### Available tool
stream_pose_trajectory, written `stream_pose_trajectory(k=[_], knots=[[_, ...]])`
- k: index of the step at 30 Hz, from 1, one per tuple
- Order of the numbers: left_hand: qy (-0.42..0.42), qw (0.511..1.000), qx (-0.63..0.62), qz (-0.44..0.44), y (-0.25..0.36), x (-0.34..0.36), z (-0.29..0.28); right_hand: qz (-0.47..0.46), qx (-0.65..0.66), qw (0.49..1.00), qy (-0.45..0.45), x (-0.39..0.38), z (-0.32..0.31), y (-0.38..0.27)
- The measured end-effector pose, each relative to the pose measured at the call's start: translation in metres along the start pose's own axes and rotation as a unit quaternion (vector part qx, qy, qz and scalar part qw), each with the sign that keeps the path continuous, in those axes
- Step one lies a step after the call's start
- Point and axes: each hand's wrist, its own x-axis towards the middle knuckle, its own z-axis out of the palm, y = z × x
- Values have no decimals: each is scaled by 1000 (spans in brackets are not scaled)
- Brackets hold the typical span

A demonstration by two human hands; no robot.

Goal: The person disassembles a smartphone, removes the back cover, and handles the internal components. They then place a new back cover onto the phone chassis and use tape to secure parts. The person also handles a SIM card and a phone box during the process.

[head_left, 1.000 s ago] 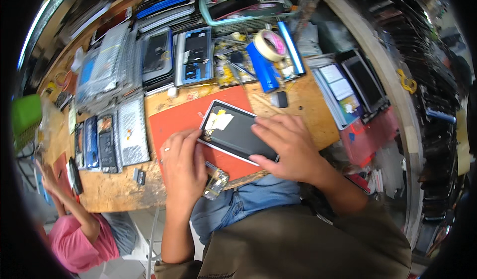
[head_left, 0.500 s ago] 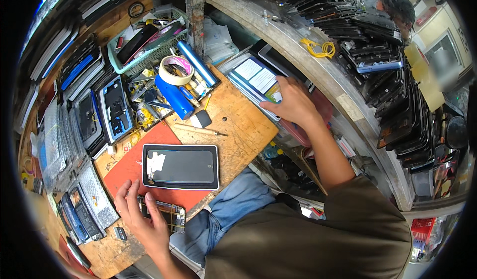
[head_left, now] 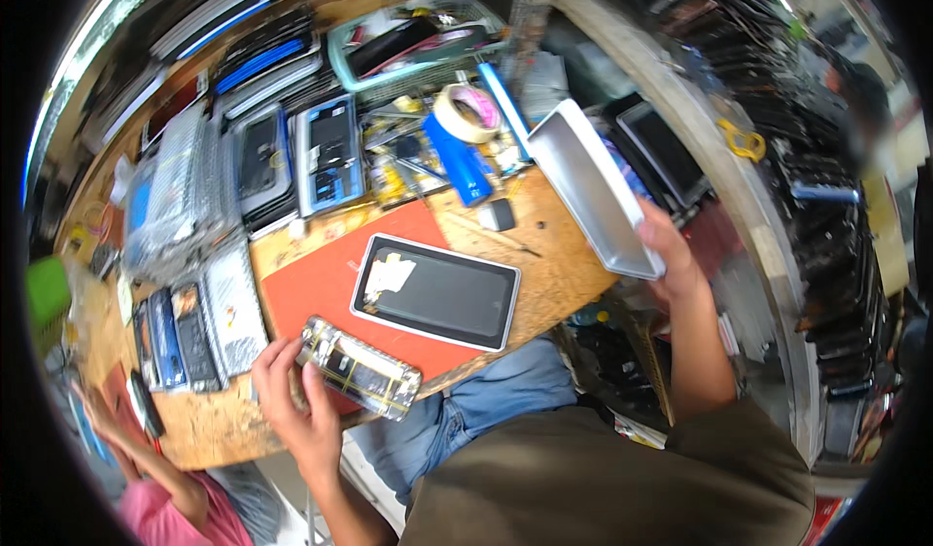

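My right hand [head_left: 673,256] grips the near end of a shallow silver rectangular tray [head_left: 588,187], tilted up over the bench's right edge. My left hand [head_left: 296,412] has its fingers apart beside an opened phone [head_left: 362,369] with its circuit board showing. Its fingertips are at the phone's left end; whether they touch it I cannot tell. On the red mat [head_left: 306,269], behind the phone, lies a pale-rimmed tray [head_left: 512,310] with a dark phone screen [head_left: 447,298] and a scrap of whitish paper in it.
Behind the mat are a blue cylinder [head_left: 455,162], a tape roll [head_left: 449,119] and a green basket [head_left: 342,65]. Bubble-wrapped stacks [head_left: 180,191] fill the left. A person in a pink top [head_left: 185,512] sits at lower left. A metal ledge [head_left: 671,109] runs along the right.
My right hand has come up from the stack of boxes, now holding the silver tray. The view has turned, shifting the bench rightward and bringing the person in pink into sight.
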Motion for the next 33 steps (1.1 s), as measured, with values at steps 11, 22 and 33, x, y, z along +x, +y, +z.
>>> stream_pose_trajectory(k=[11, 22, 33], knots=[[9, 995, -97, 22, 22, 8, 3, 4, 81, 984, -158, 20, 90, 4], [-12, 884, -451, -120, -4, -1, 18, -335, -377, 859, -85, -30, 180, 35], [-17, 903, -404, -143, 8, 21, 13, -296, -475, 829, -14, 10, 123, 21]])
